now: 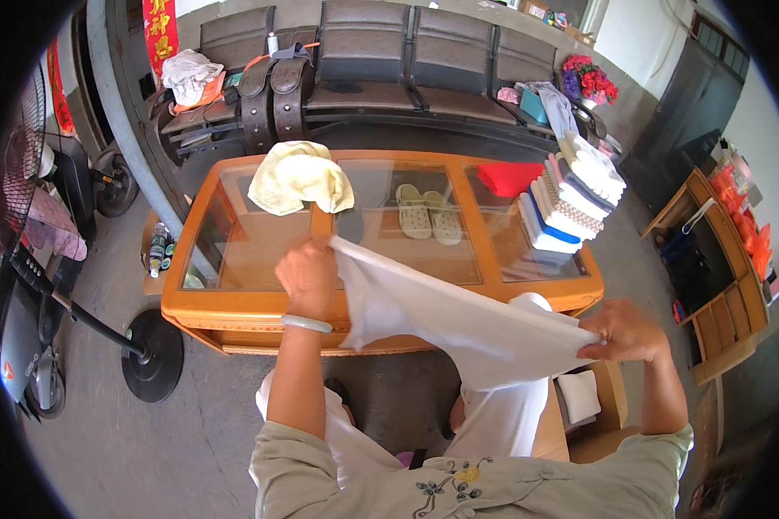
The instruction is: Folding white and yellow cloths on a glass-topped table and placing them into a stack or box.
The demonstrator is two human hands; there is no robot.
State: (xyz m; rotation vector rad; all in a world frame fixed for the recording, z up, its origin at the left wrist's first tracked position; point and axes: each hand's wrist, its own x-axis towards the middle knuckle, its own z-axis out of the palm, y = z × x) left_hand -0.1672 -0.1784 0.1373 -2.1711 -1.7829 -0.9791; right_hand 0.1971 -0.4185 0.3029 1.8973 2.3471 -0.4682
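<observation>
A white cloth (454,311) is stretched in the air between my two hands, above my lap and the near edge of the table. My left hand (308,269), with a pale bangle at the wrist, grips its upper left corner. On the right, my right hand (623,331) pinches the opposite corner. A crumpled cream cloth (302,175) lies on the glass-topped wooden table (234,301) beyond my left hand. Folded cloths (565,207) in several colours form a tall stack at the table's right end, beside a folded red cloth (509,178).
Pale clogs (422,214) show through the table glass. An open cardboard box (613,396) holding folded cloths stands by my right leg. A fan's round base (152,355) is on the floor at left, near a metal post (130,123). Brown seats (363,58) line the far side.
</observation>
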